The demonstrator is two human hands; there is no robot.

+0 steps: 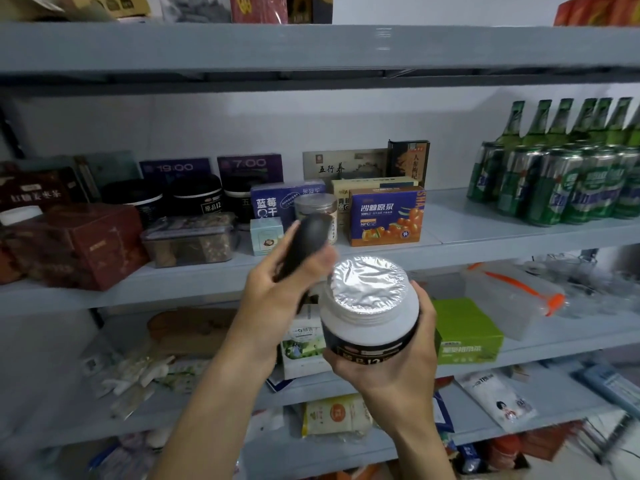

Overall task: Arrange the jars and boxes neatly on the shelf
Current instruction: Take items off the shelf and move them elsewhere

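Note:
My right hand (391,368) grips a black-and-white jar (372,327) from below, its silver foil seal (367,284) uncovered and facing up. My left hand (277,292) holds the jar's black lid (308,240) tilted on edge, just up and left of the jar's mouth. Behind them, on the grey middle shelf (485,233), stand three matching black jars (197,195), a clear amber jar (317,209), a blue-and-orange box (386,216), a purple box (277,199) and a small pale box (265,233).
A dark red box (90,244) and a clear container (190,242) sit on the shelf's left. Green bottles and cans (561,174) fill its right end. Bare shelf lies between the orange box and the cans. A green box (467,330) and packets occupy lower shelves.

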